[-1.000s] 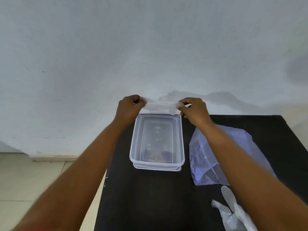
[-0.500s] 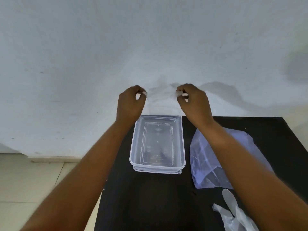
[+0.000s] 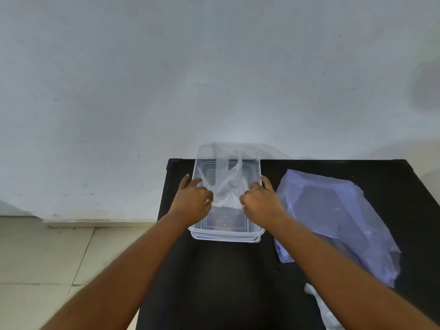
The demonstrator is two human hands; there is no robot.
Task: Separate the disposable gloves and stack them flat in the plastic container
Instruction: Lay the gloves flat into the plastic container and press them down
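Observation:
A clear plastic container (image 3: 226, 236) stands on the black table (image 3: 214, 282), its far end against the wall. A thin see-through disposable glove (image 3: 227, 184) lies spread inside it, fingers pointing away from me. My left hand (image 3: 192, 201) pinches the glove's near left corner over the container. My right hand (image 3: 259, 202) pinches the near right corner. More crumpled clear gloves (image 3: 321, 306) lie at the table's near right, partly hidden by my right forearm.
A flat bluish plastic bag (image 3: 333, 215) lies on the table right of the container. A white wall (image 3: 214, 79) rises directly behind the table. Tiled floor (image 3: 47, 258) shows to the left of the table's edge.
Both hands came down from in front of the wall into the container, bringing the stretched glove with them. The glove now lies spread inside the container.

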